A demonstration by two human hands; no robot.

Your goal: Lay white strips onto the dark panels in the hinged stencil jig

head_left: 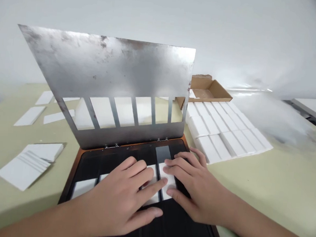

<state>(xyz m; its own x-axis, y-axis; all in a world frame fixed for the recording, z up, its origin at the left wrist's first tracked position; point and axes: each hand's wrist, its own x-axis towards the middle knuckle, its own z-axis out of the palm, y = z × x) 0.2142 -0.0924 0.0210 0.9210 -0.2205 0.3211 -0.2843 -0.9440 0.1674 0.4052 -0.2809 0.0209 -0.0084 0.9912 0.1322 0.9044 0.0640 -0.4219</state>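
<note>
A black-bedded fixture [187, 230] with a brown rim lies in front of me, its hinged metal plate [123, 68] standing raised and pierced by several rectangular windows. White cards lie in a row across the bed. My left hand [126, 196] reaches over that row; its index fingertip touches the rightmost white card [171, 182], the thumb is stretched out and the other fingers are bent. On the same card rest the fingertips and thumb of my right hand [193, 183], spread apart. Next to it, another white card [153, 196] is partly covered by my left hand.
Stacked white cards [225, 133] sit in rows at the right, in front of an open cardboard box [212, 90]. Loose cards [24, 168] lie on the left of the greenish table [273, 186]. Clear plastic film [278, 117] is at the back right.
</note>
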